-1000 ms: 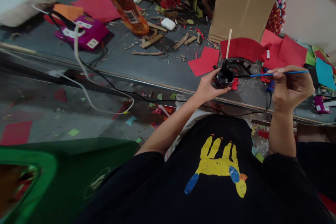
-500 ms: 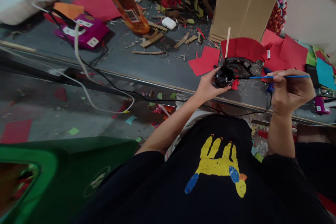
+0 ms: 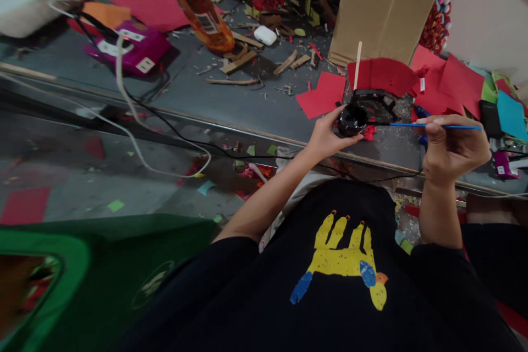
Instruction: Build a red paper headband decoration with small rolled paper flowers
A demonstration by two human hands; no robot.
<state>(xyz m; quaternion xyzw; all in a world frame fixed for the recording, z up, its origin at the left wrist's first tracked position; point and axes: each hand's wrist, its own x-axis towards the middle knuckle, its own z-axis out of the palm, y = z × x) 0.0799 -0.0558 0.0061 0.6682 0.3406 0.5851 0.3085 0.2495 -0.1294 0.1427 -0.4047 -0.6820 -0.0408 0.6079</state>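
Observation:
My left hand (image 3: 328, 136) is wrapped round a small black cup (image 3: 350, 124) near the table's front edge; its inside looks dark and glossy. In my right hand (image 3: 451, 143) is a thin blue paintbrush (image 3: 406, 125), pinched between thumb and fingers and lying almost level. Its dark tip end reaches the cup's right rim; whether it touches is unclear. Behind the cup stands a pale wooden stick (image 3: 357, 66) with a blackened lower end. A black-coated curved piece (image 3: 377, 100) lies just beyond the brush, in front of a red paper piece (image 3: 383, 77).
A cardboard sheet (image 3: 388, 5) stands at the back. To the left are a tilted amber bottle (image 3: 210, 27), a white case (image 3: 265, 36) and a purple power strip (image 3: 127, 48) with cables. Cardboard scraps litter the table. A green bin (image 3: 136, 264) is at lower left.
My right hand has shifted slightly left and down with the paintbrush, bringing its tip end closer to the cup. My left hand and the cup have hardly moved.

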